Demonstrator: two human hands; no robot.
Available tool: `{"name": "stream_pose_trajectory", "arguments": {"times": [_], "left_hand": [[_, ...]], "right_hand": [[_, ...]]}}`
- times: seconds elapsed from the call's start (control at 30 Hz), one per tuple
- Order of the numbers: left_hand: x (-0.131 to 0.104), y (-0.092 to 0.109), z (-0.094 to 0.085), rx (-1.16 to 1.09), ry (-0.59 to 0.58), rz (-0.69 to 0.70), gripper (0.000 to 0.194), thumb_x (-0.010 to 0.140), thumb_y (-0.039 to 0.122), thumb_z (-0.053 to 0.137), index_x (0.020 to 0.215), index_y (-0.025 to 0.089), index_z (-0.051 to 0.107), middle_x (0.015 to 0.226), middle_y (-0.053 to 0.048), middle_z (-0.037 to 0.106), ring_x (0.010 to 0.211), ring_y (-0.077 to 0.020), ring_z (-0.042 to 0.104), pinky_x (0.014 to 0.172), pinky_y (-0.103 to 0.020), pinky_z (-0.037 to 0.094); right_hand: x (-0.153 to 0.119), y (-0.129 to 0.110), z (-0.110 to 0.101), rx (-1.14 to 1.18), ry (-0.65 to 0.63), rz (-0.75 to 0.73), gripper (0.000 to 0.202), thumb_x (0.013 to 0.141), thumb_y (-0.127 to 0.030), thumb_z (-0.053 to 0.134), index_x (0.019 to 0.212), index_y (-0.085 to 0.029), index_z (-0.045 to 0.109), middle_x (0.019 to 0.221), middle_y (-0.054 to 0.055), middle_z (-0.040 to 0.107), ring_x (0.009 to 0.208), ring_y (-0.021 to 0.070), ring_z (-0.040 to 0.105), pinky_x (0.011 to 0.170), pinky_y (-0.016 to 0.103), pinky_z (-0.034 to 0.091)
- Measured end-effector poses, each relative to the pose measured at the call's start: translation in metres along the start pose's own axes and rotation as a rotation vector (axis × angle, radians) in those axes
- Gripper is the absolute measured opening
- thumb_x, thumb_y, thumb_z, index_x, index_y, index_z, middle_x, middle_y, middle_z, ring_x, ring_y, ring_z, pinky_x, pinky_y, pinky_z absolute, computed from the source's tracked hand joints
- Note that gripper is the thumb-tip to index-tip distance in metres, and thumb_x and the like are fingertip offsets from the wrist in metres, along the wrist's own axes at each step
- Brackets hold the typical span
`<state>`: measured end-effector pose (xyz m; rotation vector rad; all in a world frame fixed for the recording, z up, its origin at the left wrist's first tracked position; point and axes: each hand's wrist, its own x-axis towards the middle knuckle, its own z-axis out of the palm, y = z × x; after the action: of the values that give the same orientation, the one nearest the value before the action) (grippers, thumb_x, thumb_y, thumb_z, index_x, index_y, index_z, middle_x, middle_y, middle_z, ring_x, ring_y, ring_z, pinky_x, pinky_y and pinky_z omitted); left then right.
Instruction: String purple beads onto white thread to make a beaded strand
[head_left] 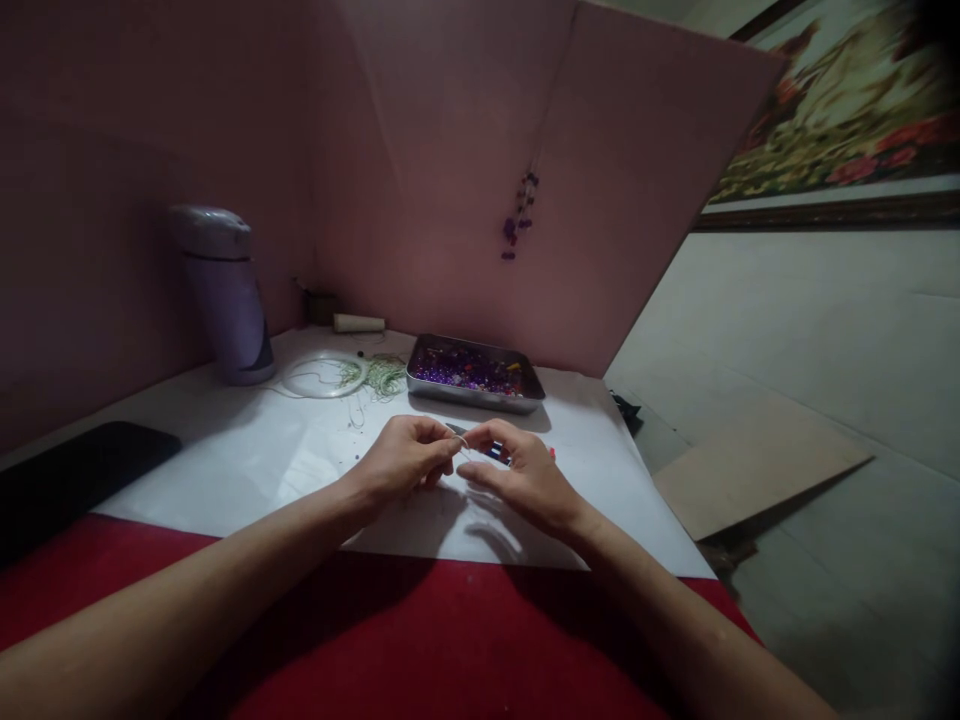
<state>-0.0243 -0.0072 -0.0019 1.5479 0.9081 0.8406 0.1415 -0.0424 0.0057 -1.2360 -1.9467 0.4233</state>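
Observation:
My left hand (409,455) is closed in a pinch on a thin pale cord (463,440), above the white sheet. Close on its right, my right hand (521,475) has its thumb and forefinger apart around the cord's other side; whether it touches the cord is too small to tell. Partly hidden behind my right hand lies a dark tool (495,452) with blue on it. Just beyond the hands stands a metal tray (480,398) holding many small purple beads and some red, white and yellow pieces.
A purple bottle (229,300) stands at the back left, near a clear ring (292,377), tangled greenish threads (384,376) and a pale spool (359,323). A dark flat object (90,475) lies at left. Beaded strands (517,215) hang on the pink panel (450,150).

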Motion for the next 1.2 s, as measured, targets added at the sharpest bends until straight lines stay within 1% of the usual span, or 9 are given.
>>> {"name": "stream_pose_trajectory", "arguments": {"times": [0.17,0.33,0.5,0.63,0.8,0.87,0.93,1.1,1.2], "left_hand": [[-0.001,0.004,0.0,-0.037,0.023,-0.045,0.022,0.07,0.032,0.061,0.056,0.015,0.059,0.041,0.002,0.047,0.03,-0.0061,0.033,0.033,-0.021,0.021],[-0.001,0.004,0.001,-0.013,0.0,-0.073,0.014,0.067,0.026,0.062,0.059,0.014,0.061,0.042,0.002,0.05,0.031,-0.0063,0.035,0.034,-0.021,0.021],[-0.002,0.002,0.0,-0.092,-0.154,-0.157,0.013,0.067,0.026,0.064,0.062,0.014,0.06,0.044,0.003,0.051,0.033,-0.0063,0.037,0.036,-0.02,0.022],[-0.005,0.006,-0.002,-0.302,-0.31,-0.179,0.013,0.066,0.026,0.067,0.067,0.014,0.062,0.051,0.001,0.053,0.038,-0.0055,0.037,0.038,-0.02,0.02],[-0.004,0.01,-0.006,-0.384,-0.15,0.016,0.008,0.066,0.021,0.067,0.067,0.014,0.065,0.081,-0.004,0.063,0.065,-0.0112,0.052,0.058,-0.023,0.037],[-0.004,0.01,-0.007,-0.382,-0.122,0.093,0.006,0.068,0.02,0.066,0.07,0.015,0.066,0.092,-0.006,0.064,0.08,-0.016,0.055,0.071,-0.027,0.039],[-0.003,0.01,-0.006,-0.366,-0.104,0.116,0.007,0.069,0.02,0.064,0.073,0.015,0.067,0.089,-0.007,0.066,0.085,-0.0179,0.055,0.077,-0.03,0.037],[-0.001,0.007,-0.004,-0.38,0.064,0.025,0.013,0.066,0.026,0.068,0.066,0.014,0.064,0.069,-0.002,0.061,0.066,-0.0126,0.05,0.065,-0.026,0.034],[0.0,0.004,-0.004,-0.442,0.122,-0.014,0.014,0.064,0.025,0.07,0.067,0.012,0.065,0.068,-0.002,0.06,0.059,-0.0095,0.045,0.058,-0.024,0.032]], "right_hand": [[-0.001,0.001,0.0,-0.045,0.002,0.05,0.007,0.076,-0.015,0.059,0.079,-0.019,0.064,0.075,0.003,0.068,0.069,0.0153,0.06,0.066,0.029,0.044],[0.001,0.005,-0.003,-0.049,0.003,0.009,0.011,0.078,-0.013,0.056,0.077,-0.019,0.065,0.074,0.003,0.068,0.07,0.0156,0.061,0.065,0.029,0.044],[0.0,0.005,-0.003,-0.093,0.02,-0.027,0.01,0.079,-0.013,0.056,0.077,-0.019,0.064,0.072,0.002,0.067,0.069,0.0152,0.06,0.066,0.028,0.043],[0.003,0.013,-0.004,0.019,0.025,0.024,0.01,0.079,-0.016,0.055,0.075,-0.018,0.064,0.068,0.002,0.066,0.064,0.0136,0.059,0.063,0.027,0.044],[0.007,0.037,0.0,0.187,0.038,0.149,0.01,0.075,-0.018,0.057,0.074,-0.017,0.067,0.066,0.002,0.066,0.062,0.0139,0.059,0.061,0.028,0.045],[0.006,0.045,0.004,0.126,0.035,0.157,0.011,0.075,-0.017,0.057,0.075,-0.017,0.068,0.07,0.003,0.066,0.065,0.0155,0.06,0.062,0.029,0.045],[0.004,0.045,0.006,-0.026,0.062,0.092,0.012,0.075,-0.015,0.058,0.077,-0.018,0.069,0.075,0.005,0.067,0.071,0.0173,0.059,0.066,0.031,0.045],[-0.003,0.019,0.004,-0.193,0.288,-0.086,0.017,0.086,-0.021,0.048,0.084,-0.019,0.065,0.08,0.006,0.063,0.073,0.0173,0.055,0.068,0.029,0.042],[-0.01,0.0,0.008,-0.154,0.256,-0.14,0.02,0.086,-0.027,0.051,0.073,-0.019,0.063,0.069,0.004,0.061,0.063,0.0161,0.054,0.062,0.028,0.041]]}}
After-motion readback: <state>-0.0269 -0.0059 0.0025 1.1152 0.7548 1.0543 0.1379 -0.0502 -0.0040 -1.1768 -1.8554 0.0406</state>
